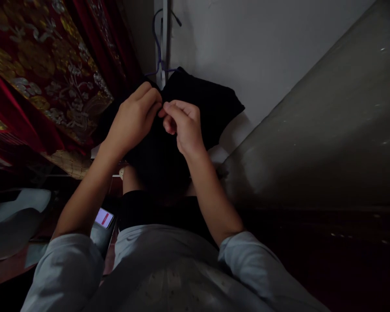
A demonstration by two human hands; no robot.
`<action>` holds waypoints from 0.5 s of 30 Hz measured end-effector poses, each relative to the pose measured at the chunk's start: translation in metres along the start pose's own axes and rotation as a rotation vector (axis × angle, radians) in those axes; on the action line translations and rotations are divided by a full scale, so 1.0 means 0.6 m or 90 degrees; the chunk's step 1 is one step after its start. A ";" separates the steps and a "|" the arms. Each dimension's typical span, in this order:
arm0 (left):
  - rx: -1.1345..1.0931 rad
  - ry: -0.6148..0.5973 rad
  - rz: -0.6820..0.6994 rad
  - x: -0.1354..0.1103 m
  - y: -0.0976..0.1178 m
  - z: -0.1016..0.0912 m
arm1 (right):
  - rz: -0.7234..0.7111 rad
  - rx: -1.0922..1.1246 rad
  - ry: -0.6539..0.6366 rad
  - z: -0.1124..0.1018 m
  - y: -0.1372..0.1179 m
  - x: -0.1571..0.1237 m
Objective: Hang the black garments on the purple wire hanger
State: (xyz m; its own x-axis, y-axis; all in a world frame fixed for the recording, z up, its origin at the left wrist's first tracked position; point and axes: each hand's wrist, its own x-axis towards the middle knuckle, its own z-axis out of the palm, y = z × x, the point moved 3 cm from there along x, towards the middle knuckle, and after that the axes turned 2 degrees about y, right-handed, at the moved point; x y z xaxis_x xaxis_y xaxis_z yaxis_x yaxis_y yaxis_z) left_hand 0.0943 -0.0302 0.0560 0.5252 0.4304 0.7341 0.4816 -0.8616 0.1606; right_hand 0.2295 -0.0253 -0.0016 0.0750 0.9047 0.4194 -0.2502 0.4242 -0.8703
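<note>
- Black garment (211,97), one: hanging in front of me from a purple hanger (160,65), near the pale wall (247,47).
- My left hand (134,113): at the garment's upper part, just below the hanger, fingers curled downward; tips hidden, so I cannot tell whether they grip cloth.
- My right hand (186,123): just beside the left, thumb and forefinger pinched together; cloth between them, I cannot tell.
- Step in hand, by my judgement: close fingertip work at the garment's top.
- Next move, as I judge: calls for both hands steady at one spot.
- Red embroidered cloth (56,65): to the left.
- Lit phone (104,218): lower left.
</note>
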 end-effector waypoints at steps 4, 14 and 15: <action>-0.063 0.070 -0.067 0.003 0.001 0.002 | -0.011 -0.029 -0.003 -0.004 0.011 0.004; -0.530 0.354 -0.236 0.004 -0.114 -0.060 | 0.112 -0.025 0.028 -0.020 0.081 -0.019; -0.563 0.402 -0.278 -0.012 -0.136 -0.070 | 0.100 -0.023 0.009 -0.017 0.077 -0.025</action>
State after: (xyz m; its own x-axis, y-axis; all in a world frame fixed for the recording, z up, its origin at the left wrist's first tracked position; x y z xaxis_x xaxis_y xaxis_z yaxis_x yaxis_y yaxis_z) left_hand 0.0216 0.0258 0.0654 -0.1251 0.7408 0.6599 -0.2518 -0.6671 0.7011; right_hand 0.2266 -0.0192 -0.0506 0.0515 0.9604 0.2740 -0.2249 0.2784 -0.9338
